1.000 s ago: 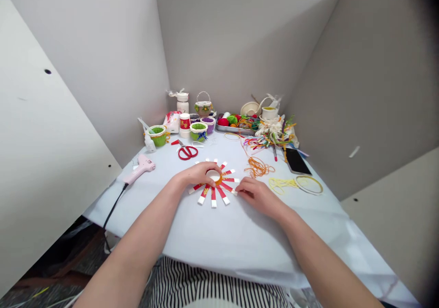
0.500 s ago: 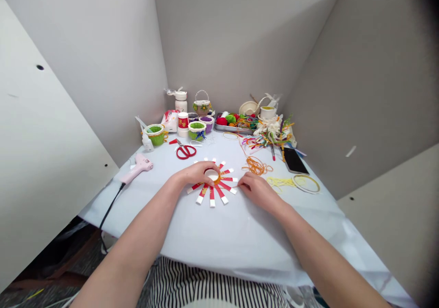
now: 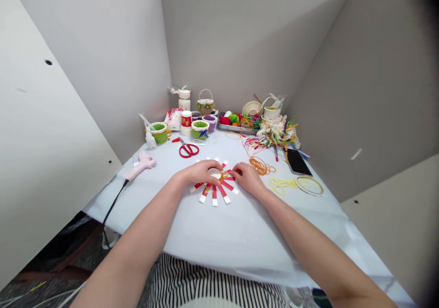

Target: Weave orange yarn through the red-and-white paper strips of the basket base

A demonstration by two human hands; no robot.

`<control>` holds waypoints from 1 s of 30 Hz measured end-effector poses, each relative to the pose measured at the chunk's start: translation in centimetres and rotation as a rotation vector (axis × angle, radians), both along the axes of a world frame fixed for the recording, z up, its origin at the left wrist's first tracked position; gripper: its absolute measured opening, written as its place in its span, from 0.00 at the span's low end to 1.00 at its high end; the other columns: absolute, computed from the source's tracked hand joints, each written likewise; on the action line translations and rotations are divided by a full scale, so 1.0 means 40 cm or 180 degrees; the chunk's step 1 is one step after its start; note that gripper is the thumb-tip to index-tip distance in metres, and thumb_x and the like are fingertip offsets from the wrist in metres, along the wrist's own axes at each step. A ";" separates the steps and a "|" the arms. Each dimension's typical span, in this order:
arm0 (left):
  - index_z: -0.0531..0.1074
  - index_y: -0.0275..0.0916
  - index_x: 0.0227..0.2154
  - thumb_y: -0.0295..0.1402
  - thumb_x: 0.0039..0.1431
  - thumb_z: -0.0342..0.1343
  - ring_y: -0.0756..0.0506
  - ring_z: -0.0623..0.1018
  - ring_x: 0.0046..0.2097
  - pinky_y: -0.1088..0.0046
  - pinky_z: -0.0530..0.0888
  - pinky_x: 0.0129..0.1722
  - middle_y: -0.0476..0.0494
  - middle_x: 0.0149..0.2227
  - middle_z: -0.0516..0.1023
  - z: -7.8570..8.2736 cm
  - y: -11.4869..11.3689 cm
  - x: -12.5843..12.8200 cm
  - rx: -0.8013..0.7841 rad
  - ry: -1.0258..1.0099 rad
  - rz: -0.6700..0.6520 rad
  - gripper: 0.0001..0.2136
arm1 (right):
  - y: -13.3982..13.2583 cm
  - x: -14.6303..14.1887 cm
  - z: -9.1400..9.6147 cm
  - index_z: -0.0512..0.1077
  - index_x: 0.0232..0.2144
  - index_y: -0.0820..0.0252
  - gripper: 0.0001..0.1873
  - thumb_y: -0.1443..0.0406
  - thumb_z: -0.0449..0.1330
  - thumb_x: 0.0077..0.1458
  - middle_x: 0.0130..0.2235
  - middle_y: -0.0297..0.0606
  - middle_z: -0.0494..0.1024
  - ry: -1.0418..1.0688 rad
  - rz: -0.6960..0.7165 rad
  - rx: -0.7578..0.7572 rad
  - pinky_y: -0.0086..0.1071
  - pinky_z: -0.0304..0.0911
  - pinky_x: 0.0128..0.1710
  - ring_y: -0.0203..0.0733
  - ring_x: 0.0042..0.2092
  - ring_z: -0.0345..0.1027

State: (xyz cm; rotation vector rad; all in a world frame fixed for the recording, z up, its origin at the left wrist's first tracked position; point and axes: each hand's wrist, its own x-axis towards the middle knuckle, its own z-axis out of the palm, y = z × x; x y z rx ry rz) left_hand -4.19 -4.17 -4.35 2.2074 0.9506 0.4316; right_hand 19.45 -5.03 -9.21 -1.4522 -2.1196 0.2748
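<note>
Where left hand (image 3: 198,172), right hand (image 3: 247,178) press, paper-strip wheel (image 3: 214,196), centre partly hidden

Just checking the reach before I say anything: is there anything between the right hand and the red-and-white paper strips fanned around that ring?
Nothing visible stands in the way. The right hand touches the red-and-white paper strips, its fingers lying over them beside the ring. The left hand is on the ring's other side, not between them.

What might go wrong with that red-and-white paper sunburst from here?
The red-and-white paper strips fan out around a small ring under the left hand and right hand; they might slip out of line if either hand lifts. The pink glue gun's black cord runs off the table edge and could snag.
</note>
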 end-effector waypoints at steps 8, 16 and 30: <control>0.72 0.40 0.48 0.37 0.48 0.66 0.41 0.73 0.52 0.63 0.68 0.57 0.40 0.51 0.69 -0.011 -0.002 0.001 0.0499 0.0156 0.0222 0.23 | 0.002 -0.001 0.002 0.74 0.27 0.59 0.07 0.64 0.61 0.57 0.30 0.36 0.76 0.0103 0.0030 -0.0025 0.30 0.58 0.34 0.38 0.32 0.66; 0.71 0.40 0.51 0.33 0.50 0.64 0.37 0.70 0.56 0.63 0.67 0.56 0.41 0.53 0.73 0.002 0.000 -0.001 0.0524 0.0465 0.0197 0.23 | -0.016 0.025 0.020 0.76 0.31 0.60 0.04 0.69 0.60 0.56 0.33 0.38 0.76 0.0276 0.0340 0.0009 0.32 0.61 0.38 0.39 0.36 0.68; 0.71 0.46 0.51 0.25 0.52 0.59 0.44 0.72 0.54 0.71 0.68 0.54 0.49 0.55 0.73 0.017 -0.002 -0.015 0.0181 0.0636 -0.0206 0.22 | -0.187 0.088 0.038 0.76 0.39 0.57 0.13 0.72 0.52 0.62 0.39 0.42 0.75 -0.0166 0.1033 0.0282 0.35 0.66 0.42 0.42 0.41 0.69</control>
